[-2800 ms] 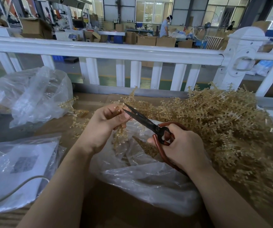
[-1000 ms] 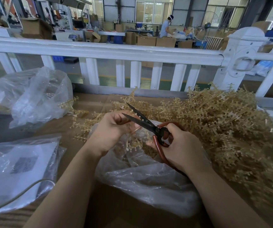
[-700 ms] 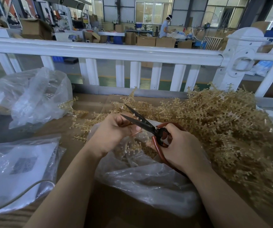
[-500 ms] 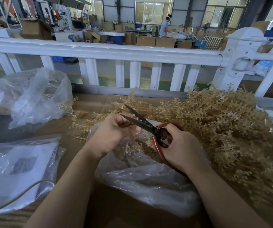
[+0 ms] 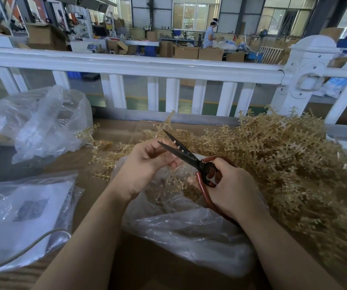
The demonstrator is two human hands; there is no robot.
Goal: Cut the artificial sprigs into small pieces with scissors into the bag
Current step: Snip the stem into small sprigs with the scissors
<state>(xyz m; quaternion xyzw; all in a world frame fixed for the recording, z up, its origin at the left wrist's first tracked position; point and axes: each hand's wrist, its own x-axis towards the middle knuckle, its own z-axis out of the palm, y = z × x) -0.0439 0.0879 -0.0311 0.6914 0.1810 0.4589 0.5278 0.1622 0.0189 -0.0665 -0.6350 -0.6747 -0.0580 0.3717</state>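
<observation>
Snipping is under way: our left hand (image 5: 145, 164) pinches a sprig (image 5: 173, 182) over the open bag (image 5: 189, 229) while our right hand (image 5: 231, 189) grips the scissors (image 5: 181, 151), blades parted, so next we likely close them across the stem.

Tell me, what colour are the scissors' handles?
Reddish-brown, seen in the head view: the scissors have dark blades.
</observation>
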